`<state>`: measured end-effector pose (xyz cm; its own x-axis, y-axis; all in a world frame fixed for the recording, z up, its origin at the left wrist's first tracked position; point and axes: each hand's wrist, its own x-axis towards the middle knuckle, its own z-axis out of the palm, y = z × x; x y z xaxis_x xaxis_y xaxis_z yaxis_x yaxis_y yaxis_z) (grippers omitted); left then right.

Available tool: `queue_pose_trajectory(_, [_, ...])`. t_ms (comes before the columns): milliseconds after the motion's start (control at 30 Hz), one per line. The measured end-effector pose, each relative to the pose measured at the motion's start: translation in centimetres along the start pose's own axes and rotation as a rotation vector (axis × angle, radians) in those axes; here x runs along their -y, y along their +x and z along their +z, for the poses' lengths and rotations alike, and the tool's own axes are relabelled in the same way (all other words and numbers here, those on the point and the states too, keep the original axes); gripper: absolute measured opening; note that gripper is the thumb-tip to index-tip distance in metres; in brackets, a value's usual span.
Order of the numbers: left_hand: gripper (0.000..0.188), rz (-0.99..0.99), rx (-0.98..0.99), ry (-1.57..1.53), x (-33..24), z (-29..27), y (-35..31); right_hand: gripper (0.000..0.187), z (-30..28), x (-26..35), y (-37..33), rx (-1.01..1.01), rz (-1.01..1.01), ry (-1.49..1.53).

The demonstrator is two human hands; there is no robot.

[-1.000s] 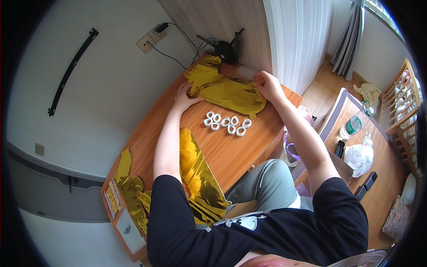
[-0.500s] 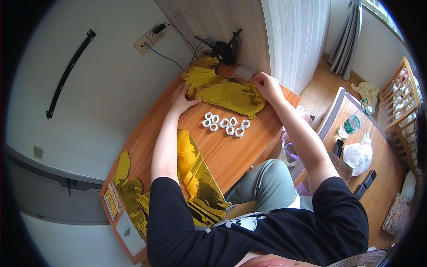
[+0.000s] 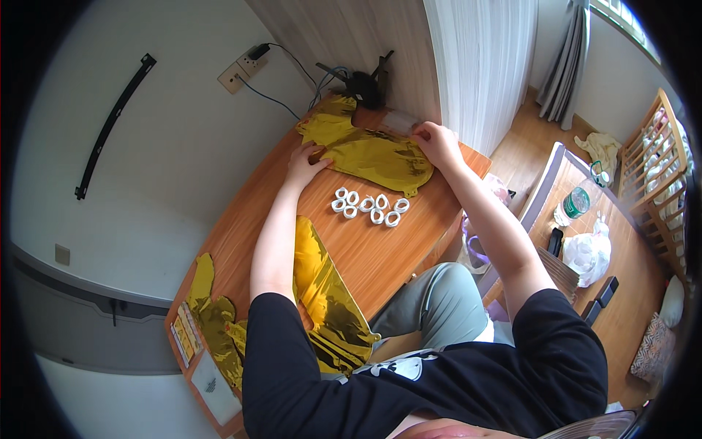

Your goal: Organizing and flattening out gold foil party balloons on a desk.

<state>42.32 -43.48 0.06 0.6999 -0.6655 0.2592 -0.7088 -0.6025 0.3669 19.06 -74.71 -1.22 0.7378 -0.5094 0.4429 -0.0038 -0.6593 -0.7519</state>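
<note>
Looking down through the head view, I see my left hand (image 3: pixel 303 159) flat, fingers spread on the near-left edge of the gold foil (image 3: pixel 373 154) at the far end of the table (image 3: pixel 380 252), while my right hand (image 3: pixel 436 140) has fingers curled at the foil's far-right edge; whether they pinch it I cannot tell. Just nearer than both sets of fingertips lie white rings (image 3: pixel 369 206), so I'd judge it best to press evenly and smooth outward, keeping wrists clear of them.

Head-worn fisheye, steeply down over desk (image 3: pixel 365 249)
</note>
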Motion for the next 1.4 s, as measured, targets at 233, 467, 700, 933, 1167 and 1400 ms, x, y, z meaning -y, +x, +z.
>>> queue_pose_trajectory(233, [0.039,0.077,-0.143,-0.075,-1.2,-6.8,-5.0,0.018,0.8,0.7,0.4,-0.070,-0.080,-0.146])
queue_pose_trajectory(467, [0.057,0.221,0.380,0.057,-12.8,-17.6,-28.5,0.016,-0.1,-0.3,0.8,-0.219,-0.134,-0.059])
queue_pose_trajectory(700, [0.099,-0.038,0.255,0.162,-15.7,-15.9,-49.8,0.019,-2.2,8.9,-6.4,0.240,-0.831,-0.050])
queue_pose_trajectory(933, [0.077,-0.268,-0.198,0.139,-15.4,-10.6,-54.6,0.055,-2.7,19.2,-28.3,0.902,-1.331,-0.111])
queue_pose_trajectory(1167, [0.063,-0.244,-0.335,0.107,-14.6,-12.9,-56.3,0.047,0.8,22.5,-32.2,0.663,-1.195,-0.179])
queue_pose_trajectory(1400, [0.054,-0.361,-0.687,0.107,-11.1,-13.8,-59.4,0.028,-0.1,30.7,-23.3,1.061,-0.919,-0.212])
